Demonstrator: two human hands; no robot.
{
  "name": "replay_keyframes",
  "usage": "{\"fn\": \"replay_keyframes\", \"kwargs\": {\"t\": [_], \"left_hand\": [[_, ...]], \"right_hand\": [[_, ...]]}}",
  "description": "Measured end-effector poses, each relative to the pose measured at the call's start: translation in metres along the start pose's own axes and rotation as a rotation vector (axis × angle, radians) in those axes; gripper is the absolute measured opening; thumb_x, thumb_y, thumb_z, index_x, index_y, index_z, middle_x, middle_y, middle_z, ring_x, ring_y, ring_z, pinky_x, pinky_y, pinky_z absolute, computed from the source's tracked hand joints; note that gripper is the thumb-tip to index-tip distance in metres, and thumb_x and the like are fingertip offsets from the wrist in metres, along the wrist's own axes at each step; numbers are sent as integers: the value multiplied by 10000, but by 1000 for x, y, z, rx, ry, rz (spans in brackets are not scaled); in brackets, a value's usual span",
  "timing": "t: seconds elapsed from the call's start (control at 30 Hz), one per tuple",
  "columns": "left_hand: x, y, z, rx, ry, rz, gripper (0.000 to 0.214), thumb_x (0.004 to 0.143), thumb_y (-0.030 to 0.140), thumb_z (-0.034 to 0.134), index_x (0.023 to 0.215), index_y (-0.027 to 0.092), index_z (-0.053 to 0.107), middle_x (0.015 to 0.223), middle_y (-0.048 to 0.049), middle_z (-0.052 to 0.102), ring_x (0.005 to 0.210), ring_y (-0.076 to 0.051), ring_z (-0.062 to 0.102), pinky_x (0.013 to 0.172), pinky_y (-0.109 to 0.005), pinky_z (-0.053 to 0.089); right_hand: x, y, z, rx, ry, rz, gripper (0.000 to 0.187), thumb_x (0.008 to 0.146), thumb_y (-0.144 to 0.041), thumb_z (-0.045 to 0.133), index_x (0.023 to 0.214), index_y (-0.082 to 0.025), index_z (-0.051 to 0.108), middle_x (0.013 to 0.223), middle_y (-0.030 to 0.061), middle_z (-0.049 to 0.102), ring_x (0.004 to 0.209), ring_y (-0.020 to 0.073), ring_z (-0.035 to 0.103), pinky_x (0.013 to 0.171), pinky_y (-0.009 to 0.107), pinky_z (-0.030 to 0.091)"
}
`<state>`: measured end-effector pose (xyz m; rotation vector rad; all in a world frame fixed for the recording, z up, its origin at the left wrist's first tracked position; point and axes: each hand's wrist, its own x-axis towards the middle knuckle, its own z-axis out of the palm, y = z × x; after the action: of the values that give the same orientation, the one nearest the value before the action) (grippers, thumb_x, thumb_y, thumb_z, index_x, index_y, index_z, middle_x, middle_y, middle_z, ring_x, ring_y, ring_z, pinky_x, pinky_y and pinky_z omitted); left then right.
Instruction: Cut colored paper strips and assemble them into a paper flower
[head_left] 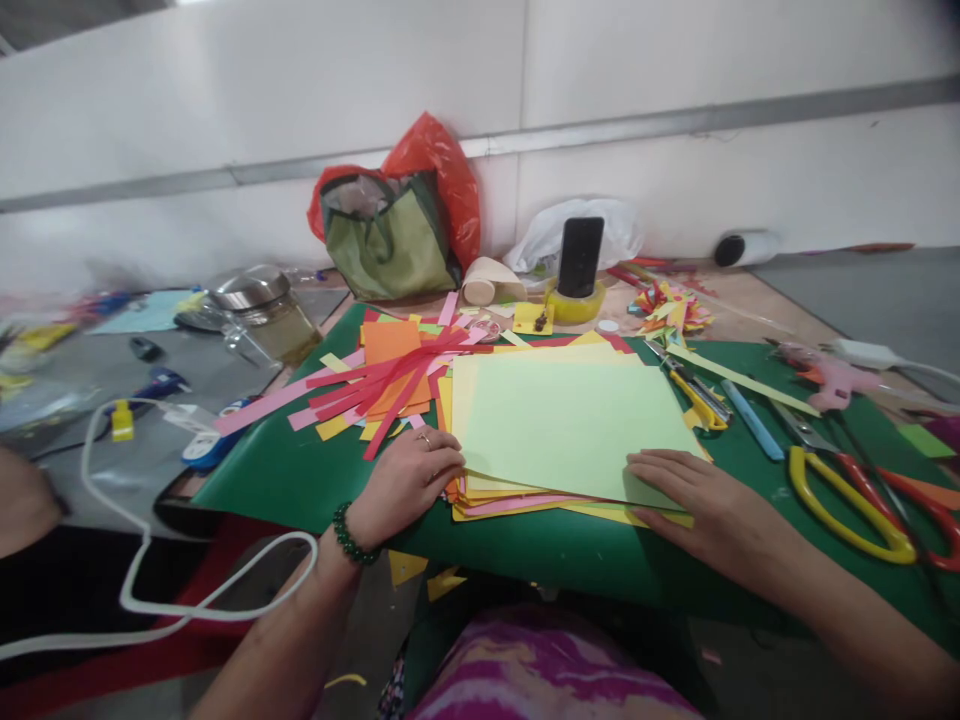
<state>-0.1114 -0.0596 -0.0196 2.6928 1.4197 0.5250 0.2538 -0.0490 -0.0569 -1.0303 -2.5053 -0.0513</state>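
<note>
A stack of coloured paper (570,425) lies on the green mat (525,545), with a pale green sheet on top and yellow, orange and pink edges beneath. My left hand (416,465) has its fingers curled closed at the stack's left edge, partly hidden from view. At the lower right corner my right hand (675,490) rests on the pale green sheet with its fingers stretched out. Its thumb is spread from them along the front edge. Red strips of paper (397,375) and orange pieces (390,345) lie loosely beside the stack, beyond my left hand.
Right of the stack lie a yellow utility knife (697,395), a blue stick-shaped tool (752,420), large scissors (847,510) and a pink glue gun (821,375). Behind stand a phone (580,257) by yellow tape (576,305), a green bag (390,240) and a glass jar (274,315). A white cable (142,540) loops left.
</note>
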Motion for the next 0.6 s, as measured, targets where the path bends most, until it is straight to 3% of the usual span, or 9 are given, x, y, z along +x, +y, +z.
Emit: {"fn": "replay_keyframes", "kwargs": {"t": [0.23, 0.43, 0.6], "left_hand": [[-8, 1, 6, 61, 87, -26, 272, 920, 246, 467, 812, 213, 714, 916, -73, 678, 845, -185, 604, 775, -352, 492], [-12, 5, 7, 26, 198, -34, 221, 908, 245, 513, 812, 199, 707, 820, -56, 644, 777, -175, 583, 732, -325, 475], [-6, 3, 5, -13, 158, -42, 201, 898, 261, 552, 798, 177, 705, 823, -59, 629, 773, -173, 583, 708, -310, 460]], "right_hand": [[-1, -5, -3, -68, 91, -8, 293, 917, -298, 482, 1161, -219, 623, 1166, 107, 679, 1084, 273, 613, 902, 449, 524], [5, -14, -3, -54, 133, -27, 290, 893, -364, 565, 1110, -193, 652, 1104, 107, 705, 1023, 277, 627, 877, 431, 521], [16, -12, -1, -77, 119, -63, 237, 935, -191, 459, 992, -221, 688, 1001, 54, 740, 956, 234, 643, 820, 382, 518]]}}
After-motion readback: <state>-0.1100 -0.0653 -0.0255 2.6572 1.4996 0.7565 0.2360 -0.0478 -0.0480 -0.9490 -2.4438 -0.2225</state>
